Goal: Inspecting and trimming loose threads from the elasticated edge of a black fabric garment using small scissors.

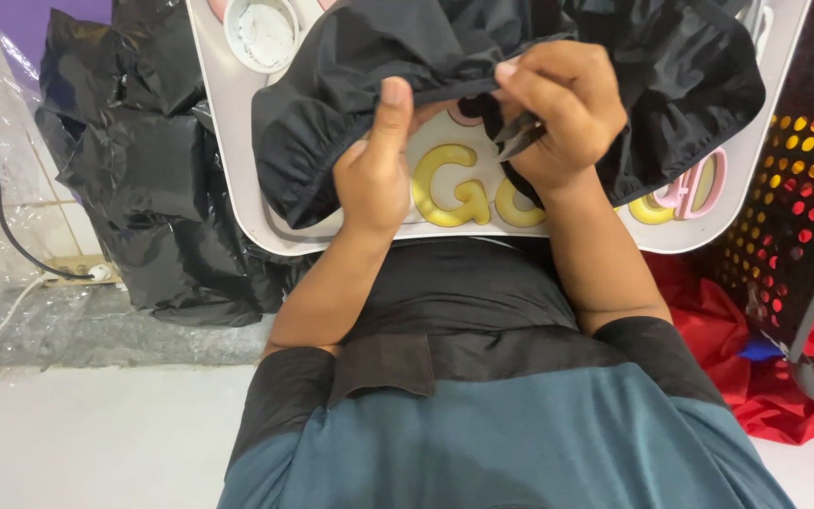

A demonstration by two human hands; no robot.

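A black gathered fabric piece (350, 75) lies across a white tray (223, 123) with raised yellow and pink letters, resting over my lap. My left hand (374, 170) pinches the fabric's edge, thumb pressed on top of the hem. My right hand (567, 113) grips the same edge a little to the right and also holds a small dark metal tool (518, 139), likely snips, its tip pointing down-left toward the hem. The hands are close together, almost touching.
A round white dish (261, 33) sits at the tray's far left. Black plastic bags (134, 160) are piled on the left beside clear wrap and a cable. A black perforated basket (803, 179) and red cloth (737, 339) are on the right.
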